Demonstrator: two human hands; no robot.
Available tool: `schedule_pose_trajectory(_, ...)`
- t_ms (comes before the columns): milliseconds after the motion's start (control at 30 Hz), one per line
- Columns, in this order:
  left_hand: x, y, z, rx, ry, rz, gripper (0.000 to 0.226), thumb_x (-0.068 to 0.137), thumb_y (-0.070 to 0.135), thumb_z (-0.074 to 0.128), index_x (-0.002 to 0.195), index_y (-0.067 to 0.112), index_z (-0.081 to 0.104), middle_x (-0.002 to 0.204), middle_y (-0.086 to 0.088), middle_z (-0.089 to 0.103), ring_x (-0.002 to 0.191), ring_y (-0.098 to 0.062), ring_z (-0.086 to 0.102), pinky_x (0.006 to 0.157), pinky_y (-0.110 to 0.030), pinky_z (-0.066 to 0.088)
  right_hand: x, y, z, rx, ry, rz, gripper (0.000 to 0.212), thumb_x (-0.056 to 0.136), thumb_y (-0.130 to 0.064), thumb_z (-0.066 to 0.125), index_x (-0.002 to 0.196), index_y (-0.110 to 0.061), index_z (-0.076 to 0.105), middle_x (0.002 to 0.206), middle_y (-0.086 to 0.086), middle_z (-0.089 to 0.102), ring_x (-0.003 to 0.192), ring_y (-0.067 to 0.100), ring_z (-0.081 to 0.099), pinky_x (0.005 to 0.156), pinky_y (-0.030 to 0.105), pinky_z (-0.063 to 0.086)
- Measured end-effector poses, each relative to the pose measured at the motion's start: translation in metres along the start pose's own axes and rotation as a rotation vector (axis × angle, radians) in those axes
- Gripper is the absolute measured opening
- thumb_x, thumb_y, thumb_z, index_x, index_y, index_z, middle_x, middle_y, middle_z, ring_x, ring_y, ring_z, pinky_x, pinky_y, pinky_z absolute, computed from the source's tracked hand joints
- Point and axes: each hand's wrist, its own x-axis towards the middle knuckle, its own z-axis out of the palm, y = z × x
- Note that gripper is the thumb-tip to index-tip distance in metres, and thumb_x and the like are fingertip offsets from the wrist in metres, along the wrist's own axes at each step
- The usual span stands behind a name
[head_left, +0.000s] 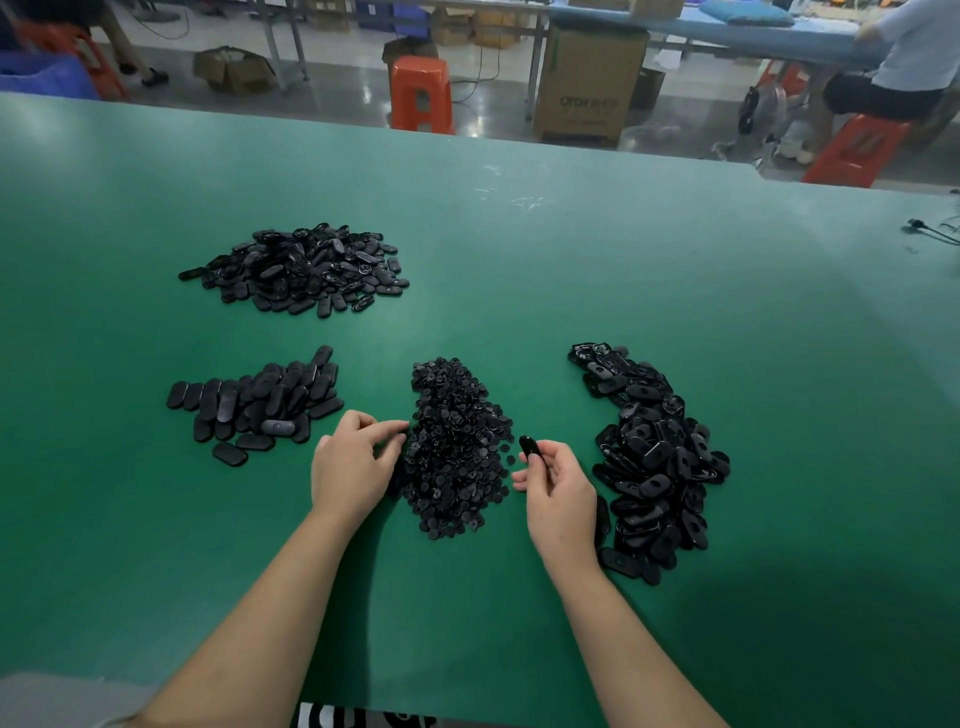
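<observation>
Oval piece — half hidden in right hand; left hand grasp unclear.

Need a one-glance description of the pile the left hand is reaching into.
On the green table, take the near row of three black heaps. The middle pile sits between the left hand, whose fingertips reach its edge, and the right hand, which pinches an oval shell. It alone is made of tiny round discs; the heaps beside it hold larger oval shells.

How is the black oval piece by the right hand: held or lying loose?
Held: the right hand pinches the black oval piece at its fingertips, beside the small-parts pile.
</observation>
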Motion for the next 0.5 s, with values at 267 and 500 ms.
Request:
schedule_pose_trajectory(267, -0.0013, -0.0019, -0.0019, -0.033, 0.007, 0.001, 0.003, 0.092, 0.041, 0.069, 0.091, 0.04, 0.071, 0.09, 0.018, 0.052, 0.072, 0.001, 0.047, 0.075, -0.033, 0.043, 0.0001, 0.0007, 0.0001, -0.007, 0.003, -0.003, 0.024, 0.103, -0.015, 0.054, 0.092, -0.036, 0.058, 0.079, -0.018, 0.071, 0.075, 0.001, 0.071, 0.067, 0.017, 0.055)
schedule_pose_trajectory(500, -0.0014, 0.0016, -0.0032, -0.057, 0.002, -0.009, 0.004, 0.092, 0.037, 0.068, 0.089, 0.04, 0.067, 0.091, 0.017, 0.054, 0.071, -0.004, 0.051, 0.079, -0.037, 0.048, 0.0002, 0.0006, -0.0001, -0.012, 0.003, 0.0, 0.021, 0.103, -0.014, 0.055, 0.095, -0.033, 0.059, 0.079, -0.012, 0.071, 0.076, 0.002, 0.071, 0.068, 0.02, 0.058)
